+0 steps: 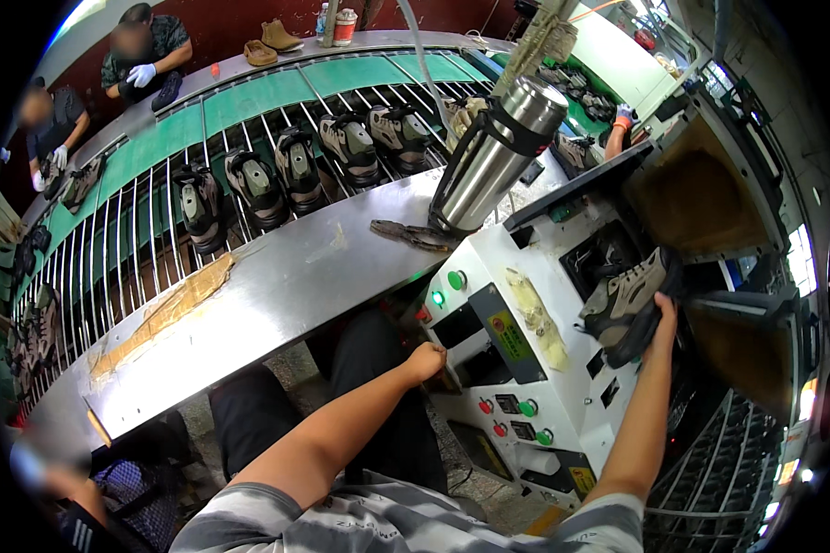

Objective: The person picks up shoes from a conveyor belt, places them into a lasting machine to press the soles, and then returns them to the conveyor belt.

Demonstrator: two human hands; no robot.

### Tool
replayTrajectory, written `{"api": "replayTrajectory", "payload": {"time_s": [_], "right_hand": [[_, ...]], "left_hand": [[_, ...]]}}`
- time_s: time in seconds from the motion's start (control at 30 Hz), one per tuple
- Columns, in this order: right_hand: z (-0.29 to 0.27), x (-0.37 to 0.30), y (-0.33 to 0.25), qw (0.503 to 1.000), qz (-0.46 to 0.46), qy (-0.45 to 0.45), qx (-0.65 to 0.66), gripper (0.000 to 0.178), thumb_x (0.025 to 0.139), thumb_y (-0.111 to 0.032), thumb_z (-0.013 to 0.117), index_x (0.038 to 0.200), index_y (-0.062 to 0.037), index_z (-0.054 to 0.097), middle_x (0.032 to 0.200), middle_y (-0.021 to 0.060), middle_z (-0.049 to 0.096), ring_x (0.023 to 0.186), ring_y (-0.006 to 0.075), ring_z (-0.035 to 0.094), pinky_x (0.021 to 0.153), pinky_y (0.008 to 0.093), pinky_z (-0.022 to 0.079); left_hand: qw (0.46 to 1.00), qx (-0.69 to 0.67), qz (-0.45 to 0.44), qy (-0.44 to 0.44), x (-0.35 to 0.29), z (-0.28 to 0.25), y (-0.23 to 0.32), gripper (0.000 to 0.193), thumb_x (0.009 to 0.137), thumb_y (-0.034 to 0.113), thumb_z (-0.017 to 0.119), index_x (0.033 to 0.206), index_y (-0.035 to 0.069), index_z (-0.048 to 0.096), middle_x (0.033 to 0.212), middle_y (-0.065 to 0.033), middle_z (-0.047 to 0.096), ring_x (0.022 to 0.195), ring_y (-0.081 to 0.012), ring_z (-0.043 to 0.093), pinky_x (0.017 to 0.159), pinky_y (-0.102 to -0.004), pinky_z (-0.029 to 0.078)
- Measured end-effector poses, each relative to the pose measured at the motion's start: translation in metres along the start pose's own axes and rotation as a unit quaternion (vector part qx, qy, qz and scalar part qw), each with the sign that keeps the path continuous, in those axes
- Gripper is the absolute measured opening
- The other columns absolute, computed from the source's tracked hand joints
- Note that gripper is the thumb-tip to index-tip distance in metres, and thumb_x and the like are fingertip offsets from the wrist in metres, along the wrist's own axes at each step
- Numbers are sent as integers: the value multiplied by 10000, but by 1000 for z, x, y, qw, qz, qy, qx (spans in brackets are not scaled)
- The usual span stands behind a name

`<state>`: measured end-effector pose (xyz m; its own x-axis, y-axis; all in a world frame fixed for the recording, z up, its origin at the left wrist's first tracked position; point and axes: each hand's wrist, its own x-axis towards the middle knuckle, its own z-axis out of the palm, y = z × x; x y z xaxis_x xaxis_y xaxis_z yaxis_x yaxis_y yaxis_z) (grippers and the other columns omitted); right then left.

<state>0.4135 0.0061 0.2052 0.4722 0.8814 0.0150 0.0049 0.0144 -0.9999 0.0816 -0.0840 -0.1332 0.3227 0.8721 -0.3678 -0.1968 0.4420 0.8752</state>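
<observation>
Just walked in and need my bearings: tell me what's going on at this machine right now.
A person stands at a white machine beside a conveyor line. Their right hand holds a tan and black shoe by its sole at the machine's dark opening. Their left hand is closed in a fist at the machine's front edge; whether it holds anything cannot be told. More shoes stand in a row on the green belt, where gloved co-workers are handling shoes. A steel flask stands on the metal counter.

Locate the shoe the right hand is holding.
Head view, right side: the tan shoe sits in the right hand against the opening of the white machine, right of its green buttons and below the steel flask.
</observation>
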Motion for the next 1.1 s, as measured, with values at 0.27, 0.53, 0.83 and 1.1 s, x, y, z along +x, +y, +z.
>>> {"api": "replayTrajectory", "payload": {"time_s": [0.27, 0.53, 0.83, 1.1], "right_hand": [[40, 203, 9, 913, -24, 141, -382, 577, 629, -266, 734, 1118, 22, 628, 1120, 172, 632, 991, 290, 614, 871, 380, 469], [71, 202, 55, 826, 75, 138, -541, 807, 642, -518, 642, 1199, 63, 589, 1270, 263, 555, 1177, 346, 548, 982, 377, 419], [123, 61, 29, 745, -11, 83, -662, 866, 709, -562, 609, 1425, -122, 398, 1390, 266, 405, 1236, 424, 461, 1009, 487, 395], [141, 29, 20, 718, -47, 105, -686, 623, 735, -415, 616, 1218, -27, 550, 1262, 220, 513, 1075, 411, 581, 893, 453, 498]], "left_hand": [[996, -87, -34, 1, 6, 0, 25, 179, 730, 33, 502, 560, 71, 459, 541, -29, 473, 489, -158, 514, 492, -291, 444], [981, -190, -12, -24, -3, -9, 36, 200, 676, -43, 485, 523, 57, 407, 521, -30, 419, 472, -141, 407, 487, -289, 369], [979, -202, -1, -7, -21, -14, 41, 241, 686, -51, 478, 517, 76, 361, 515, -29, 378, 478, -157, 398, 517, -301, 389], [978, -199, 55, 5, -24, -14, 30, 225, 677, -44, 447, 515, 80, 353, 500, -49, 369, 456, -181, 359, 493, -311, 346]]}}
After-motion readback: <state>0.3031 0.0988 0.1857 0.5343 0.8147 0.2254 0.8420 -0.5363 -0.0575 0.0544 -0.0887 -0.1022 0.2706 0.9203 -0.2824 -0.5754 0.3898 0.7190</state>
